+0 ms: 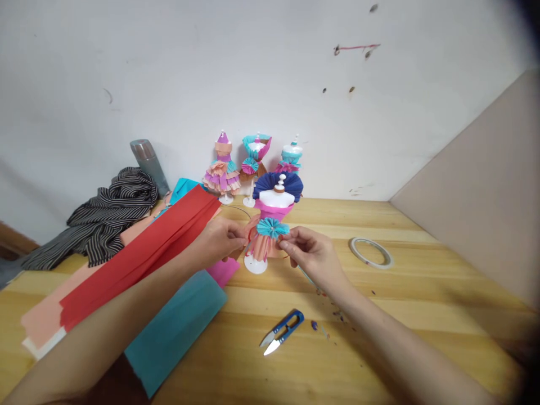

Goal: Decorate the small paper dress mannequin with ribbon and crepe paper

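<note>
A small white dress-form mannequin (276, 198) stands upright on its round base, dressed in crepe paper. It has a pink bodice, a navy pleated fan behind the shoulders and a teal rosette (272, 227) at the waist. Below the rosette hangs a peach paper skirt (264, 246) with reddish edging. My left hand (223, 239) is closed in a pinch at the skirt's left edge. On the other side, just under the rosette, my right hand (311, 250) pinches the skirt's right edge. The exact fingertip contact is partly hidden.
Blue-handled thread snips (283, 332) lie in front, beside small scraps. A tape roll (371, 252) rests at right. Red (143, 253) and teal crepe paper (177, 329), a striped cloth (112, 214) and a bottle (149, 164) are at left. Several dressed mannequins (223, 169) stand by the wall.
</note>
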`<state>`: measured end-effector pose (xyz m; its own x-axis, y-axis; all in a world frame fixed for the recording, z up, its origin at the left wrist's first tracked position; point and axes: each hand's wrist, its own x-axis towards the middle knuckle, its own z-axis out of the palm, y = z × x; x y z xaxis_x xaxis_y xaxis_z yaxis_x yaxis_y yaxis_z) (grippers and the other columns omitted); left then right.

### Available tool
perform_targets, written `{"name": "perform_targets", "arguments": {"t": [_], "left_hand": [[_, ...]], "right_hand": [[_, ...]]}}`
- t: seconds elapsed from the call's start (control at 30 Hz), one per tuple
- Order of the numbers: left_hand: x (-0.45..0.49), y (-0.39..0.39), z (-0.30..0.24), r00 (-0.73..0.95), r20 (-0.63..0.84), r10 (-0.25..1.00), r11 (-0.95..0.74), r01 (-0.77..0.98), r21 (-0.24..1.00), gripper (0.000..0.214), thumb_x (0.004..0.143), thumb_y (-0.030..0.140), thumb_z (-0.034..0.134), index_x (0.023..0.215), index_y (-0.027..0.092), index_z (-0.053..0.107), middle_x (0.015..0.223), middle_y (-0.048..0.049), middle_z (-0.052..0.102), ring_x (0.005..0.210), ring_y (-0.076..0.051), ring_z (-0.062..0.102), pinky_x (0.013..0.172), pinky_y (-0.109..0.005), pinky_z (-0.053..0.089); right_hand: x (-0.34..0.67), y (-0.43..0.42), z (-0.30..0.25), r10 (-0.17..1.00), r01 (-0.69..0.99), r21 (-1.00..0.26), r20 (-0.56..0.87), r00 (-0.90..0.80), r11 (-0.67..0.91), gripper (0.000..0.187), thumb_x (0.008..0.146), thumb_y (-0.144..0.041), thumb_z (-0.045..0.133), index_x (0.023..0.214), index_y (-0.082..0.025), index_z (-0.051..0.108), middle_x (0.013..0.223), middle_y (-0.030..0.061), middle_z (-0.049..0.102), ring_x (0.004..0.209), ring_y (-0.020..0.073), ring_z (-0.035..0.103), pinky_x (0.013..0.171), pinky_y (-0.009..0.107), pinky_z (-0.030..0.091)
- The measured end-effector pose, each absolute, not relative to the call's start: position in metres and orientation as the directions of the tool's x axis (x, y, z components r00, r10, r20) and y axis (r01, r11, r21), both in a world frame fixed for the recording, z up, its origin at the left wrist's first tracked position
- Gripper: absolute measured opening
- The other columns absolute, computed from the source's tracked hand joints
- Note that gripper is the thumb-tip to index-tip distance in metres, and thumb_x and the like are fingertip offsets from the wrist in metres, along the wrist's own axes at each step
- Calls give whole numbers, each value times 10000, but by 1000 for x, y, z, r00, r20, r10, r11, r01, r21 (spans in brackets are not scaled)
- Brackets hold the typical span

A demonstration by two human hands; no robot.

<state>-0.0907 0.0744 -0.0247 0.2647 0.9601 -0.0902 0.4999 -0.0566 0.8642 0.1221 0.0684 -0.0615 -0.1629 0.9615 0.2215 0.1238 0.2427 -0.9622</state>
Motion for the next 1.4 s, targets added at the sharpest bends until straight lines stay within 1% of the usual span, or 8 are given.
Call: {"name": "perform_targets", "arguments": {"t": [0.23,0.4,0.57,0.67,0.8,1.03,1.2,1.4], "left_hand": [[-99,73,-18,204,-17,979,-97,535,839,170,689,259,585,736,138,694,569,2,632,393,-65,459,371,-174,357],[-100,75,-2,48,221,974,-212,539,816,232,705,298,606,822,126,708,720,-43,690,585,-123,570,527,-216,444],[-93,71,9,114,270,956,-291,475,830,439,676,331,690,1070,137,684,1006,-91,703,865,-202,629,711,-276,494],[-92,69,9,151,242,958,-284,429,858,547,641,330,732,1151,153,648,1126,-107,672,976,-244,620,767,-309,503],[-97,68,4,98,201,975,-224,410,884,502,628,283,730,1099,125,654,1112,-119,670,1006,-238,616,823,-324,500],[-99,51,-25,-50,-88,995,92,84,992,344,695,149,687,1018,78,592,851,-64,650,680,-97,610,604,-215,502],[-82,36,-49,-19,-373,928,363,-190,912,165,752,41,624,895,98,567,725,-21,634,551,-70,589,530,-189,494],[-61,31,-72,41,-426,904,420,-277,864,89,757,33,637,785,101,588,649,-35,627,521,-77,581,493,-173,467]], "right_hand": [[123,67,-63,977,105,-980,156,-143,172,291,646,-427,711,710,-158,620,586,21,645,381,82,473,369,220,403],[123,68,-71,979,116,-980,147,-140,163,290,626,-427,716,678,-157,624,609,40,679,361,80,478,360,214,391],[120,73,-81,975,115,-981,134,-177,156,264,634,-408,695,644,-161,602,522,-2,616,348,79,465,351,203,371],[119,74,-84,977,108,-983,129,-170,149,250,626,-391,687,631,-159,593,515,-9,605,344,76,459,347,201,359],[122,72,-87,980,123,-983,119,-159,139,223,618,-366,671,656,-156,604,551,-5,614,360,79,469,355,208,370],[131,68,-96,984,213,-969,94,-153,126,204,622,-324,648,716,-146,613,596,9,633,369,86,487,360,214,379],[131,65,-99,977,255,-958,83,-198,133,163,619,-287,656,690,-154,595,612,18,645,363,85,483,354,213,385],[130,53,-97,953,333,-930,51,-299,154,117,680,-267,616,686,-157,575,567,10,614,378,84,467,379,211,388]]}}
